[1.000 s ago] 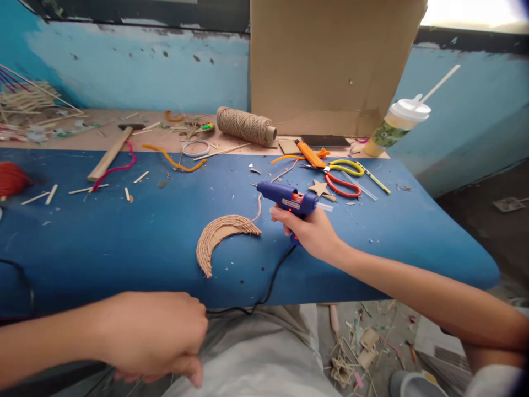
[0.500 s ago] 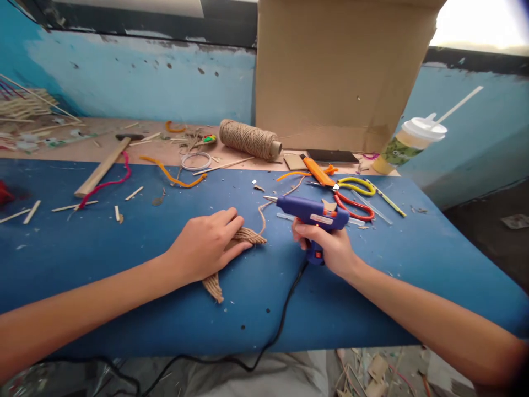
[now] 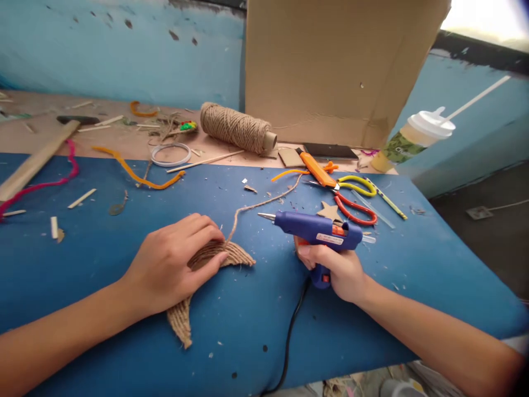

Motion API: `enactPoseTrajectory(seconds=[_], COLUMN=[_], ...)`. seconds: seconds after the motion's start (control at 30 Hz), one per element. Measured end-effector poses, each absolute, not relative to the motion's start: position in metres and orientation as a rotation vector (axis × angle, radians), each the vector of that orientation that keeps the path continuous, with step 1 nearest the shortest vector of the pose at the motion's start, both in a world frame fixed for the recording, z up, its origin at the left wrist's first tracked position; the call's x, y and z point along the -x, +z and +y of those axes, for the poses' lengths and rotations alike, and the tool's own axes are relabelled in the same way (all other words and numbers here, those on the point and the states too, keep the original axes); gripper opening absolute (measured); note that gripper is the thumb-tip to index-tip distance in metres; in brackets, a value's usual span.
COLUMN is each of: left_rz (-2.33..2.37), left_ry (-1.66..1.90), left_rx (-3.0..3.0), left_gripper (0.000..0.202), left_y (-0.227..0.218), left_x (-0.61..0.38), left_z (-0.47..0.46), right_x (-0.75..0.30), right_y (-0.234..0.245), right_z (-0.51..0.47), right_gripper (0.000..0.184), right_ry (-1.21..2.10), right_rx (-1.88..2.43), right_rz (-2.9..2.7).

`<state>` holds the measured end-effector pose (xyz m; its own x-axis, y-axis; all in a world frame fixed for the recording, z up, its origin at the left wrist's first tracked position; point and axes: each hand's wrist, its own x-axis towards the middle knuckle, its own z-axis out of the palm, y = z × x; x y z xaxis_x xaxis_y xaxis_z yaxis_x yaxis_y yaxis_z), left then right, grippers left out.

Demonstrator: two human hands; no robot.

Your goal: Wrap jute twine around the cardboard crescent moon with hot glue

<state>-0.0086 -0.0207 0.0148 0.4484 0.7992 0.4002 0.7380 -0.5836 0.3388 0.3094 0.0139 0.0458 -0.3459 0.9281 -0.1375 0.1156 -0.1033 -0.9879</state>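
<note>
Left hand (image 3: 171, 267): curling fingers and thumb over the crescent (image 3: 238, 255), holding it down on the table (image 3: 231, 314), probably so it isn't sliding.
Right hand (image 3: 339, 270): gripping the glue gun (image 3: 309, 226), nozzle (image 3: 266, 216) pointing left, likely clearing my fingers.
Twine (image 3: 268, 202): trailing off the crescent.

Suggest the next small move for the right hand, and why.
Probably ease the glue gun's nozzle toward the twine-covered crescent: the right hand grips the gun, its nozzle pointing left but apart from the crescent, while the left hand rests over the crescent, and a twine strand trails off it.
</note>
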Motion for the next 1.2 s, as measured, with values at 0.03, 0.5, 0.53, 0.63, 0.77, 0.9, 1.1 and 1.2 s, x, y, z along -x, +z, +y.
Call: enactPoseTrajectory(seconds=[0.03, 0.5, 0.53, 0.63, 0.77, 0.9, 1.1, 1.2], left_rz=[1.385, 1.246, 1.242, 1.253, 1.293, 1.3, 1.304, 1.307], left_ry=[0.807, 0.741, 0.744, 0.756, 0.717, 0.686, 0.671, 0.65], left_rx=[-2.541, -2.588, -2.568, -2.516, -2.46, -2.431, -2.424, -2.425], left_gripper=[0.016, 0.024, 0.022, 0.022, 0.021, 0.022, 0.023, 0.023], left_y=[0.014, 0.012, 0.012, 0.011, 0.015, 0.02, 0.022, 0.022], left_x=[0.009, 0.015, 0.015, 0.015, 0.013, 0.01, 0.01, 0.011], left_z=[-0.021, -0.017, -0.017, -0.017, -0.02, -0.021, -0.02, -0.021], right_x=[-0.309, -0.308, -0.308, -0.308, -0.308, -0.307, -0.308, -0.309], right_y=[0.047, 0.051, 0.051, 0.052, 0.053, 0.055, 0.053, 0.052], right_z=[0.013, 0.013, 0.013, 0.012, 0.011, 0.011, 0.012, 0.012], right_gripper=[0.034, 0.033, 0.033, 0.033, 0.032, 0.031, 0.033, 0.032], right_ry=[1.529, 1.485, 1.487, 1.49, 1.484, 1.492, 1.485, 1.476], right_rx=[1.19, 1.173, 1.168, 1.166, 1.179, 1.183, 1.167, 1.156], right_rz=[-1.491, -1.457, -1.461, -1.471, -1.479, -1.497, -1.52, -1.519])
